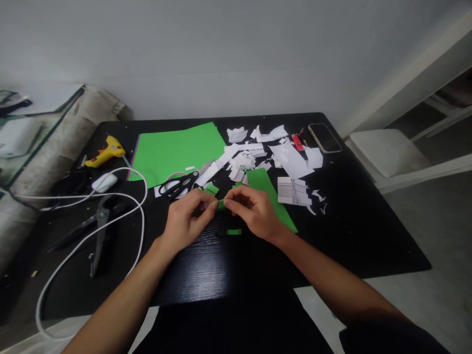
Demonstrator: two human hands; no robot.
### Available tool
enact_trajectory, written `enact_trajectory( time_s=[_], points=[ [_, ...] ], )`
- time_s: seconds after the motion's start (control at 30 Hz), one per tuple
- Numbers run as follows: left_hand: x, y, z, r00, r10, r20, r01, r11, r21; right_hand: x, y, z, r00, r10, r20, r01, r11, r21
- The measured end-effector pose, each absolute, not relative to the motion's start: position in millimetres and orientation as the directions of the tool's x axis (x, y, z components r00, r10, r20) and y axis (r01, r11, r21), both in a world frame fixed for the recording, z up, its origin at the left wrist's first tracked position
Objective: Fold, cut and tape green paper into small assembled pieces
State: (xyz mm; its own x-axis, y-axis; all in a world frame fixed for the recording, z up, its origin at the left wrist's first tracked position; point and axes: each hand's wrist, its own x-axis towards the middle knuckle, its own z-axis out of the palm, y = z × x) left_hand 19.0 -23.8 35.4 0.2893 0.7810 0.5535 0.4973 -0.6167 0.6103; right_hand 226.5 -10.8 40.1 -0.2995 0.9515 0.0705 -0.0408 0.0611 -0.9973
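Observation:
My left hand (188,219) and my right hand (252,209) meet over the middle of the black table (368,236). Both pinch a small green paper piece (221,204) between their fingertips. Another small green scrap (233,231) lies on the table just below the hands. A green paper strip (271,194) lies under and behind my right hand. Black-handled scissors (179,186) rest just beyond my left hand.
A large green sheet (173,150) lies at the back, with several white paper scraps (291,160) to its right. A phone (324,137) sits far right. A yellow glue gun (105,151), pliers (99,231) and a white cable (92,236) occupy the left.

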Motion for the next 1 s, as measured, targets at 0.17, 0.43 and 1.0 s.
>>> enact_trajectory(
  time_s=[0.17, 0.43, 1.0],
  points=[
    [18.4, -23.6, 35.3, 0.289, 0.784, 0.549, 0.493, -0.614, 0.617, 227.5, -9.7, 41.5, -0.298, 0.953, 0.051, -0.074, 0.031, -0.997],
    [20.2, -22.6, 34.7, 0.294, 0.775, 0.559, 0.484, -0.625, 0.612, 229.7, -9.6, 39.9, -0.301, 0.938, 0.171, 0.114, 0.213, -0.970],
    [20.4, -23.7, 41.8, 0.262, 0.818, 0.512, 0.452, -0.573, 0.684, 242.0, -0.6, 46.8, -0.392, 0.907, 0.152, 0.103, 0.207, -0.973]
  ],
)
